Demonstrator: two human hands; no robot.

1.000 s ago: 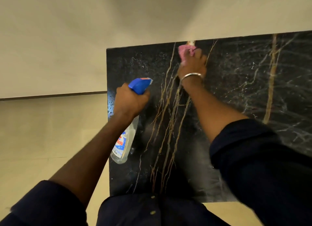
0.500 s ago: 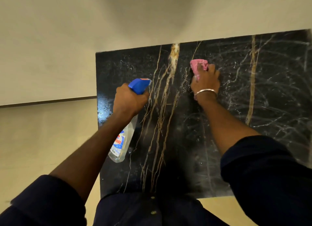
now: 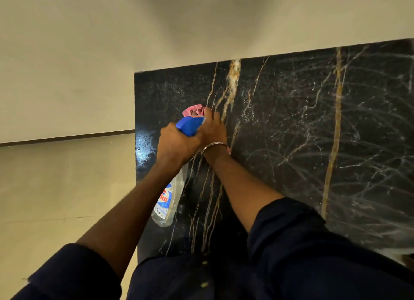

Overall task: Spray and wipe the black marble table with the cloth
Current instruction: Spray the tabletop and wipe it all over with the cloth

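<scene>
Pink cloth [image 3: 192,110] — bunched under right hand [image 3: 212,129] fingers, on marble table [image 3: 291,131]

A plain cream wall [image 3: 201,19] fills the upper part of the view, lit unevenly with a soft shadow near its middle. A dark skirting strip [image 3: 67,138] runs along its foot at left, above the beige floor [image 3: 56,198].

Open black marble surface [image 3: 302,131] stretches bare to the right and toward the far wall [image 3: 201,26], leaving wide room to pass. At the left end, the left hand [image 3: 177,145] with its spray bottle [image 3: 168,201] and the right hand [image 3: 212,129] on the pink cloth [image 3: 192,110] crowd together, blocking that corner.
</scene>
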